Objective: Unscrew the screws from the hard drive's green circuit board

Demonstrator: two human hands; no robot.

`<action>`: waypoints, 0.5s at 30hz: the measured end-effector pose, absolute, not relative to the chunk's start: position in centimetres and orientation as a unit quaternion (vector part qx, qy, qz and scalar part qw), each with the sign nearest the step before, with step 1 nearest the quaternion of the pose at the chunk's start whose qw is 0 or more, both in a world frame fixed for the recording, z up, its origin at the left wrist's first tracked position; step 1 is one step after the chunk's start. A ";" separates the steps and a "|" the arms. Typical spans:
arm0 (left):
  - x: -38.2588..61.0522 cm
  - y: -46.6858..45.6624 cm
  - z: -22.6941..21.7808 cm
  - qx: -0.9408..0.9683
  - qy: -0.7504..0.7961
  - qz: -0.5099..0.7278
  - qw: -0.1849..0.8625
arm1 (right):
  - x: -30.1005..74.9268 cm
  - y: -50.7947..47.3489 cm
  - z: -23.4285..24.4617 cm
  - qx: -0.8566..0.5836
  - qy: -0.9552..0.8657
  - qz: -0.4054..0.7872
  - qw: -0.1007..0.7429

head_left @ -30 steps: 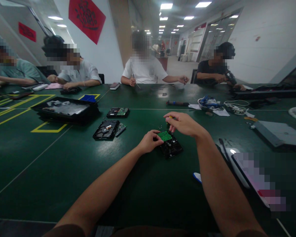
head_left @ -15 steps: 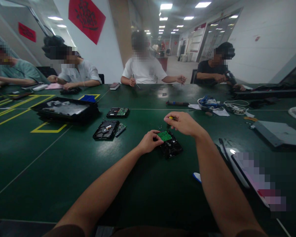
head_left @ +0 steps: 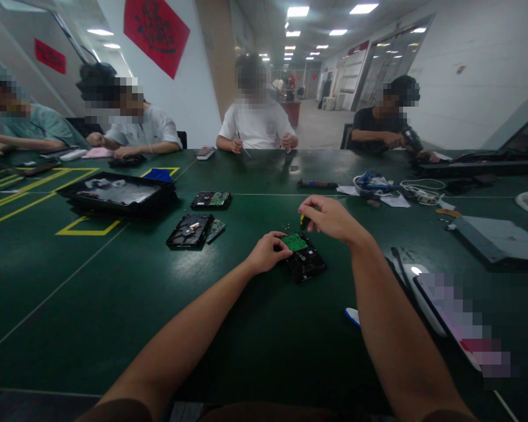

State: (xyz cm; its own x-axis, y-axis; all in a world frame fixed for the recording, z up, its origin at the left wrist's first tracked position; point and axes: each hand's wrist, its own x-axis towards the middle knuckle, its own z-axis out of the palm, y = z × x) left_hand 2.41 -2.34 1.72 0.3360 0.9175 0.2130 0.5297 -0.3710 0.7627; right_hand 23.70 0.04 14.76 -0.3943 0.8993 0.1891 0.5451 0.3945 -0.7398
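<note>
A black hard drive [head_left: 307, 265] lies on the green table in front of me, its green circuit board [head_left: 295, 241] facing up. My left hand [head_left: 269, 252] grips the drive's left edge between thumb and fingers. Above the drive's far right corner, my right hand [head_left: 328, 218] is closed around a small screwdriver [head_left: 304, 222] with a yellow and black handle. The tool points down, and I cannot make out whether its tip touches a screw. Several tiny screws [head_left: 286, 226] lie just beyond the drive.
To the left are an opened hard drive [head_left: 189, 231], a loose circuit board [head_left: 216, 230], another drive [head_left: 211, 200] and a black tray [head_left: 118, 193]. A phone [head_left: 449, 322] and a metal case [head_left: 501, 237] lie right. Several people sit across the table, one holding a thin tool [head_left: 246, 147].
My right hand has shifted slightly right and turned the screwdriver's handle; my left hand stays on the hard drive. The person opposite has drawn one hand in toward the body.
</note>
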 end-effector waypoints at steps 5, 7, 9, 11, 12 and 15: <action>2.4 -2.3 1.7 0.765 0.467 0.334 0.293 | 23.5 -0.1 14.7 -0.433 -0.769 0.365 0.296; 2.4 -2.3 1.7 0.767 0.461 0.335 0.293 | 23.6 0.1 14.6 -0.432 -0.771 0.367 0.290; 2.4 -2.3 1.7 0.768 0.460 0.335 0.294 | 23.8 0.2 14.6 -0.429 -0.786 0.337 0.289; 2.4 -2.3 1.6 0.766 0.462 0.335 0.295 | 23.9 0.3 14.6 -0.432 -0.801 0.291 0.296; 2.4 -2.3 1.6 0.765 0.464 0.334 0.296 | 23.9 0.4 14.7 -0.437 -0.804 0.270 0.299; 2.4 -2.3 1.6 0.764 0.466 0.332 0.298 | 24.0 0.3 14.9 -0.458 -0.799 0.244 0.303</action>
